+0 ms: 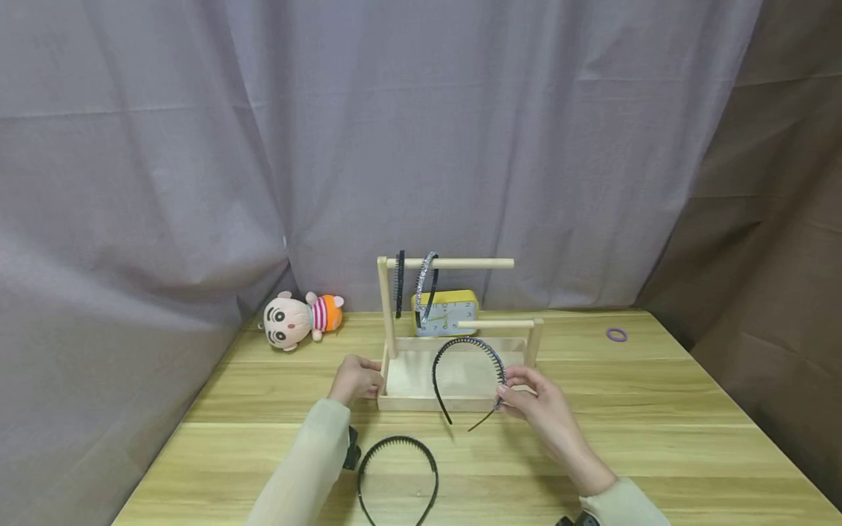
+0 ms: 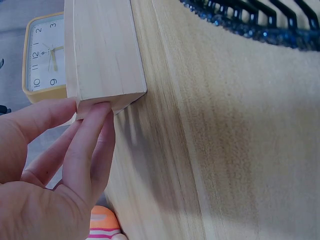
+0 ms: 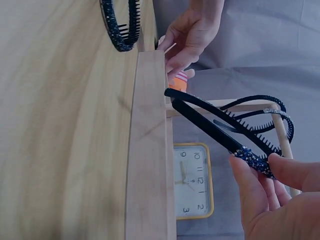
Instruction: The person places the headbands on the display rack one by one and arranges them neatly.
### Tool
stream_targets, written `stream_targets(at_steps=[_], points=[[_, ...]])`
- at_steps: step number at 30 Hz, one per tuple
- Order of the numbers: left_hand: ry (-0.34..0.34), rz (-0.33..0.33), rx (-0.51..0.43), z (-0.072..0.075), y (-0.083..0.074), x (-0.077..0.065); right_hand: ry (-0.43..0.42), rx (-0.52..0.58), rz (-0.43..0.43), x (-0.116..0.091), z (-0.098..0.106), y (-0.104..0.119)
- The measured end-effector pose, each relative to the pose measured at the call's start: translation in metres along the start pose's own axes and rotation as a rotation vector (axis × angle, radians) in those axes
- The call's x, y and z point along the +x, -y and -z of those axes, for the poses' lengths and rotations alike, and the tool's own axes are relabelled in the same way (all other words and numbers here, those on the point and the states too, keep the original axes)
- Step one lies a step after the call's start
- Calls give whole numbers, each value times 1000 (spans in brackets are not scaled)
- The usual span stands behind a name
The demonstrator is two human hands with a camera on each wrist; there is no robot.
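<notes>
My right hand (image 1: pixel 542 409) pinches one side of a black toothed headband (image 1: pixel 437 364) in front of a wooden rack (image 1: pixel 421 404). Dark glitter covers the band near my fingertips in the right wrist view, and its two ends point away from the hand. My left hand (image 1: pixel 357 378) holds the left end of the rack's tray, thumb and fingers at its edge. From the rack's upper bar (image 1: pixel 473 264) hang a black headband (image 1: pixel 400 285) and a silver glittery headband (image 1: pixel 421 285). Another black toothed headband (image 1: pixel 434 467) lies on the table nearer to me, partly cut off by the frame.
Behind the rack stands a yellow clock (image 1: pixel 470 296). A plush doll (image 1: pixel 296 321) lies at the table's back left, and a purple ring (image 1: pixel 616 334) at the back right. The rack's shorter bar (image 1: pixel 496 324) sits low on the right. Grey curtain (image 1: pixel 493 146) closes off the back.
</notes>
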State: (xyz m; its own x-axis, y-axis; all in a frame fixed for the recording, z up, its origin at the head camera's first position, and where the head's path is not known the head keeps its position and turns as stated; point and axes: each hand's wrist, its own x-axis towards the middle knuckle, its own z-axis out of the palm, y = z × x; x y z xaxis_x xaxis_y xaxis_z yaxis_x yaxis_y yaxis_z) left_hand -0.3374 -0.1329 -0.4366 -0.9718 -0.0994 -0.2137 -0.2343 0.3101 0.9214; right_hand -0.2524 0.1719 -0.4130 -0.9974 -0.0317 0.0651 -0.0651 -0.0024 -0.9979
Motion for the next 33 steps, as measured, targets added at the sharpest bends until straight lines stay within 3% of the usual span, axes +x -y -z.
stream_targets(at_steps=[18,33], points=[[-8,-7,6,1,4,-1,-74,10,33,27,-23,10],[-2,-8,4,-1,3,0,-141,27,73,35,-22,5]])
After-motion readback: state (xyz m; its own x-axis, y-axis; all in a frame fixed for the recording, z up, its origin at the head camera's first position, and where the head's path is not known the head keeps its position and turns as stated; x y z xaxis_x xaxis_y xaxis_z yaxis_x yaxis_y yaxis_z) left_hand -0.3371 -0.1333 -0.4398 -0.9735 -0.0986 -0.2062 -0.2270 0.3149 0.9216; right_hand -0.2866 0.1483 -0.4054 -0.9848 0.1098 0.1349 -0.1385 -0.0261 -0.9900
